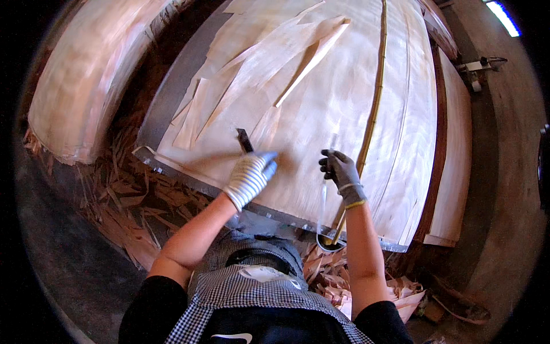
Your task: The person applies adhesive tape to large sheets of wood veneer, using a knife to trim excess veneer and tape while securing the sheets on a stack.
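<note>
L hand (252, 176), in striped glove w/ blue-grey fingers, is closed w/ a dark flat tool (244, 140) sticking out beyond it, up & slightly left; the grip itself is hidden. R hand (342, 173), dark grey glove w/ yellow cuff edge, has fingers curled in, pinching a thin whitish strip (333, 141). Strip shows just above R fingertips; more hangs below that hand, down to a loop (331, 245) nr the table edge. Can't tell if it's all one pc. Hands are apart, L a bit lower, both over a big pale wood sheet (355, 74).

Thin yellowish pole (375, 97) runs lengthwise on the sheet, just right of R hand; its near end is by the loop, can't tell if inside it. Torn wood pcs (258, 63) lie on the sheet, beyond & btwn hands, mostly past L. Dark table (167, 97) edge shows left of L hand. Further left, another wood stack (80, 86); floor scraps (129, 200) lie left of L forearm. Checked apron (246, 295) is btwn forearms.
</note>
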Demonstrator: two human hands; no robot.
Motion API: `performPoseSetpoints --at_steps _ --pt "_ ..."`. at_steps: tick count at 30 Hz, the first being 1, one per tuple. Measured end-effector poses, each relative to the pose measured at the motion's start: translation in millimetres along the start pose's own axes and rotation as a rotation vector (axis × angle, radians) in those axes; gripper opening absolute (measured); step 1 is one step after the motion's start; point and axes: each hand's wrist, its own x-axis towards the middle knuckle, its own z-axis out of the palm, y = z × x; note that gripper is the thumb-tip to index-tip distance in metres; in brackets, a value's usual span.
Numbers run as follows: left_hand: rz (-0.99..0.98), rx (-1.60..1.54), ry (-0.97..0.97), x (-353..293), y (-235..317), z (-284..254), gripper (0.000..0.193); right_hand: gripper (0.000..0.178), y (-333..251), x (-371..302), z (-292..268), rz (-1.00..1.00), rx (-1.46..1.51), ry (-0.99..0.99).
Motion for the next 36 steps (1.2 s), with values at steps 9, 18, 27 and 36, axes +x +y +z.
performPoseSetpoints --at_steps 9,18,27,36 --pt "0.126 0.405 0.429 94 -56 -20 0.045 0.023 -40 114 122 -0.062 -0.412 -0.066" --pt "0.242 0.543 0.143 114 -70 9 0.038 0.045 -15 121 100 -0.189 -1.147 0.216" --pt "0.393 0.734 0.040 96 -64 33 0.033 0.020 -2 103 62 -0.797 -1.430 0.283" --pt "-0.163 0.541 0.416 -34 -85 -47 0.047 0.019 56 -9 155 -0.013 -0.497 -0.429"
